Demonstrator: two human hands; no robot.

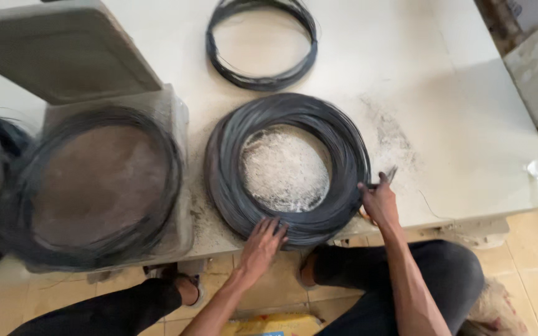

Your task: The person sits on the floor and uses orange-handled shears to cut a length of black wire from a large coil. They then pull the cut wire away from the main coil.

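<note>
both hands on the big wire coil

your left hand (263, 241) lies flat, grip apart, on the near rim of the wire coil (286, 168) on the counter (456, 112); your right hand (378, 200) pinches a strand at its right edge. loose turns could spring free and tangle.

A pale, dusty table (443, 112) carries a thick wire coil (231, 168) near its front edge, a thinner coil (260, 79) behind it, and a clear box (179, 112) with another coil at left.
</note>
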